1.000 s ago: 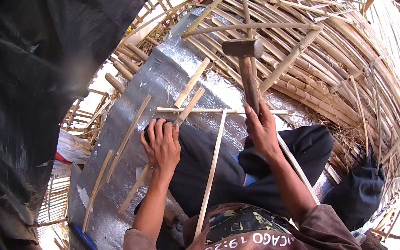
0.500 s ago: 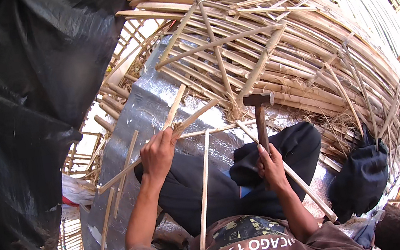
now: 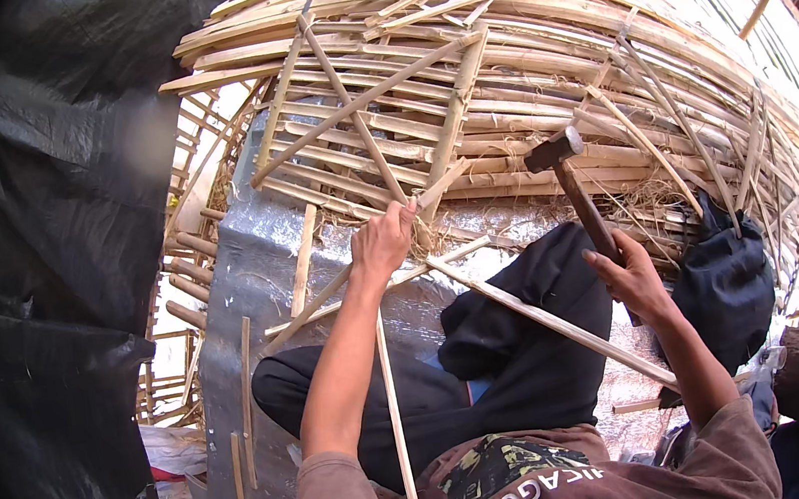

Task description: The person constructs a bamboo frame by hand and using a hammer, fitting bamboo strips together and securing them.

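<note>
Bamboo slats (image 3: pixel 543 114), laid close in a long stack, fill the far side; dark sheeting (image 3: pixel 56 244) hangs at left, and a silvery sheet (image 3: pixel 262 237) covers the floor where the person sits cross-legged.

Left hand (image 3: pixel 383 244): fingers closed round a bamboo piece (image 3: pixel 446 183), held slantwise beyond the knees, upper end toward the slats, lower end running back down past the wrist. Right hand (image 3: pixel 631 272): wrapped round the handle of a hammer (image 3: pixel 577 196), head up, raised over the right side, well apart from the held piece. No blow landing.

Just under the left hand, a crosswise strip (image 3: pixel 452 252) lies over the sheet. Near its right part starts a long pale strip (image 3: pixel 550 318), slanting over the right leg; a thinner strip (image 3: pixel 397 421) runs back toward the shirt. Whether any are fastened where they meet, cannot tell; no nail made out.

Farther left, a short flat strip (image 3: pixel 304 260) and two narrow strips (image 3: pixel 246 386) lie loose, apart from the rest. Beyond, bamboo poles (image 3: pixel 369 107) cross over the slats.

Judgement: part-way. Lengths split and laid out; joining looks unfinished, with the held piece unsettled and the loose strips unused.
</note>
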{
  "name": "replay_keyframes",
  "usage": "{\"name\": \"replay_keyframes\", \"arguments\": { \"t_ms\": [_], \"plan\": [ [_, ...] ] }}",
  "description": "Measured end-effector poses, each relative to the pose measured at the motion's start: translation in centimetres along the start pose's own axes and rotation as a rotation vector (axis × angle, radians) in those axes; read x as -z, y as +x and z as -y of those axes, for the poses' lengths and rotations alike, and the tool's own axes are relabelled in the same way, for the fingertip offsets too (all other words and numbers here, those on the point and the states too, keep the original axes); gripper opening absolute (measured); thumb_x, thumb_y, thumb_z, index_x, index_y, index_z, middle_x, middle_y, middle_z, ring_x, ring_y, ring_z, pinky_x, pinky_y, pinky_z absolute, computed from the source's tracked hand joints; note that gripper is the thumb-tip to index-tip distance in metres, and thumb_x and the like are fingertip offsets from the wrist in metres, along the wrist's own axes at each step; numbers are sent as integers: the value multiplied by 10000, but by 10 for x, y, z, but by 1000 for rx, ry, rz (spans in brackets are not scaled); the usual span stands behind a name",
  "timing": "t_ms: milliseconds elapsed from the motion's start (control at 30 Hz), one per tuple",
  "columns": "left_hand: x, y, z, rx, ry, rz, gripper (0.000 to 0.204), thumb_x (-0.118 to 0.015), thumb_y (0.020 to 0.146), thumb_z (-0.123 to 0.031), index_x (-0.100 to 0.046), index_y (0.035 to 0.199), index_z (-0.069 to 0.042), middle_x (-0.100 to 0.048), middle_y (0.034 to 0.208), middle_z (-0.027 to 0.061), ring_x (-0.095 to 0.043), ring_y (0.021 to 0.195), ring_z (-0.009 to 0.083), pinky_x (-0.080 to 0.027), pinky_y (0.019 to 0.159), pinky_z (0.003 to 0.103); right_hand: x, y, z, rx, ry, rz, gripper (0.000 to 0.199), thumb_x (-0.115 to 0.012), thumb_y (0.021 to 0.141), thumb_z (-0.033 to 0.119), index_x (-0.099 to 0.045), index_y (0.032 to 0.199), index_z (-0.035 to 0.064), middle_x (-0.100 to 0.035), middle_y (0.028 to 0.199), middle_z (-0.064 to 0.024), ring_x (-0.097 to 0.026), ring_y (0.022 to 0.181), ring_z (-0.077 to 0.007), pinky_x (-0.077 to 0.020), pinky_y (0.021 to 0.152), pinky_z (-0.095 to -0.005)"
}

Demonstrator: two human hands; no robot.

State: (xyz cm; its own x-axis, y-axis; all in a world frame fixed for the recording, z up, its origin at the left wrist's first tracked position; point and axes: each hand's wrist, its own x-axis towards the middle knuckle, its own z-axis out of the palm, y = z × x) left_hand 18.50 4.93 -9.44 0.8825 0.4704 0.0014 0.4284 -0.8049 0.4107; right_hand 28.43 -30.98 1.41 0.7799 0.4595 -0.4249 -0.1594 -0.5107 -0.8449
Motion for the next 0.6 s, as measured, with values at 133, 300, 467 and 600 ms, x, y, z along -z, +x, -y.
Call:
{"name": "replay_keyframes", "arguments": {
  "t_ms": [133,300,467,600],
  "plan": [
    [12,-26,-17,-97,-18,-138,554,-490,959,-616,-543,930,-65,-663,750,180,-674,683,420,-523,554,511,17,-6,-33,-33,-166,10,322,-762,871,247,-536,940,28,-428,671,12,-427,590,-95,-366,525,-281],
    [99,-105,-26,-210,-124,-498,224,-747,832,-89,-558,950,-62,-662,794,130,-692,695,323,-532,616,421,17,-19,-56,74,-387,36,449,-836,784,296,-540,933,-7,-396,674,-27,-388,620,-147,-367,572,-312],
    [213,-155,-40,43,56,-750,260,-765,799,-33,-584,985,-44,-668,768,127,-658,661,296,-518,632,382,-3,-35,-57,46,-427,219,531,-883,723,354,-540,926,3,-603,713,-106,-598,668,-195,-471,634,-363],
    [216,-209,-39,372,47,-263,301,-751,860,-266,-610,1014,-49,-679,756,133,-681,696,337,-511,648,451,-9,-53,-61,28,-666,275,524,-879,701,295,-539,975,5,-659,779,-198,-677,754,-353,-506,705,-414]
  ]
}}
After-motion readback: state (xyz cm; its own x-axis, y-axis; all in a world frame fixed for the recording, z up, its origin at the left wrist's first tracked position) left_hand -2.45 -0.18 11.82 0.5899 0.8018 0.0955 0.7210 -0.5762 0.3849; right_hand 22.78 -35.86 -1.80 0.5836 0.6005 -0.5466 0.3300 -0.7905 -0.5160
